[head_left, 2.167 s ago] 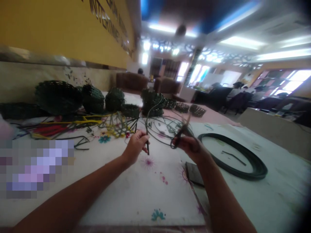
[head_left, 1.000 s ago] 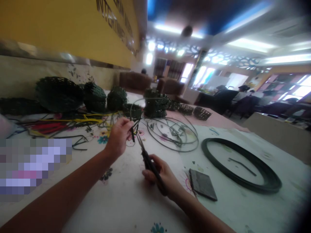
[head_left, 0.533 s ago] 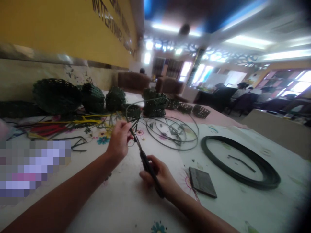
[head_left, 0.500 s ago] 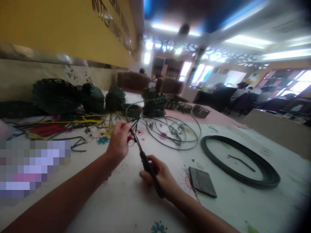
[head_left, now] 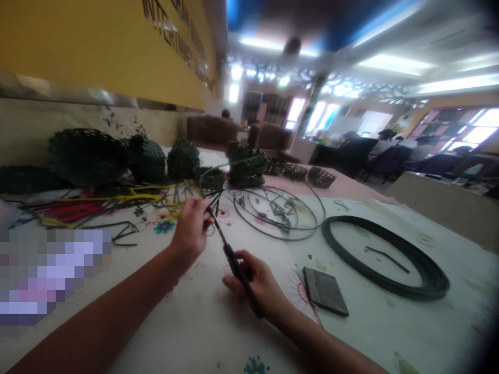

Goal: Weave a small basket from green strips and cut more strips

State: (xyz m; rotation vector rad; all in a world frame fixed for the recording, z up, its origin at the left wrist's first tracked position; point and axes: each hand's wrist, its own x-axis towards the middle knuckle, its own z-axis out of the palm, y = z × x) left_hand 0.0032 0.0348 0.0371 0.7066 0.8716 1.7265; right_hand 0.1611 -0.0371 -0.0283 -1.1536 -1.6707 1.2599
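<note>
My left hand [head_left: 191, 226] pinches a thin dark green strip [head_left: 213, 195] between thumb and fingers above the table. My right hand [head_left: 255, 280] is closed around the black handles of a pair of scissors [head_left: 230, 254]. The blades point up and away, their tips at the strip beside my left fingertips. Whether they have cut into it, I cannot tell. Beyond my hands, long loops of loose strip [head_left: 268, 236] curl over the floral tablecloth [head_left: 202, 322].
Several dark woven baskets [head_left: 245, 166] line the back. Red and yellow strips [head_left: 78, 209] lie at the left. On the right are a grey flat block [head_left: 325, 291] and a thick coil of dark strip [head_left: 390, 288]. People sit in the far background.
The scissor blades look closer together than before. Both hands hold nearly the same place, and the view has shifted slightly.
</note>
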